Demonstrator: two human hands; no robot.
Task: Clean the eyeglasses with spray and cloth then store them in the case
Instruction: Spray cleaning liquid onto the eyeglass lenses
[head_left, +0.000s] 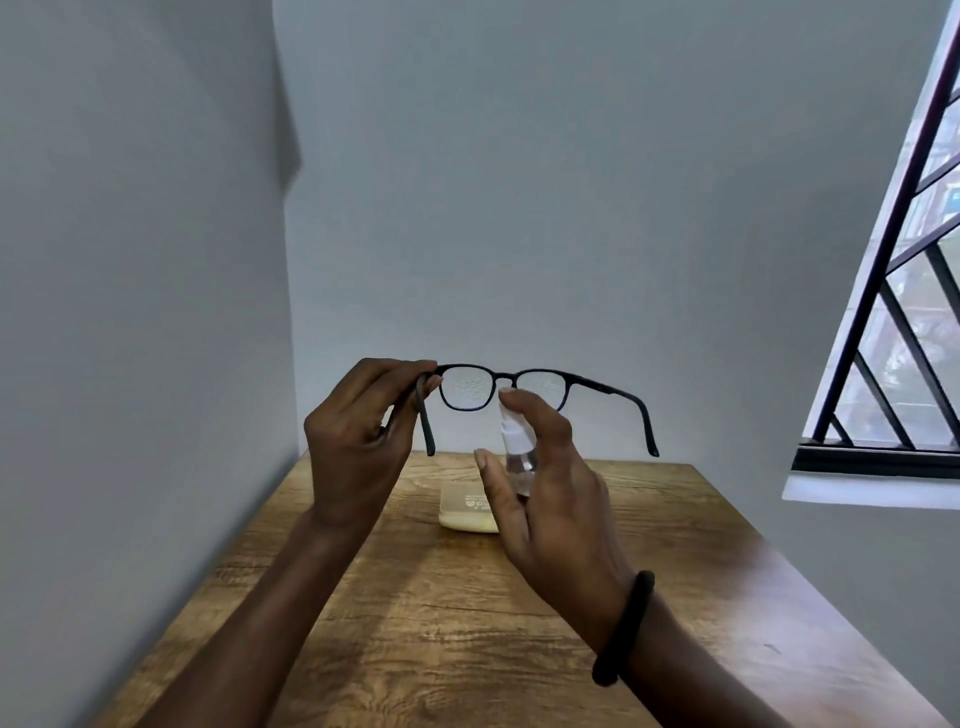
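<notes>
Black-framed eyeglasses (597, 387) are held up above the table with their arms unfolded toward me. Fine droplets speckle both lenses. My left hand (358, 441) pinches the frame at its left hinge. My right hand (545, 478) grips a small clear spray bottle (514, 447) with a white nozzle, index finger on top, just in front of the right lens. A pale yellow case (465, 512) with printing on it lies on the table below the glasses, partly hidden behind my right hand. I see no cloth.
The wooden table (441, 623) stands in a corner, with grey walls close on the left and behind. A barred window (893, 312) is at the right. A black band circles my right wrist.
</notes>
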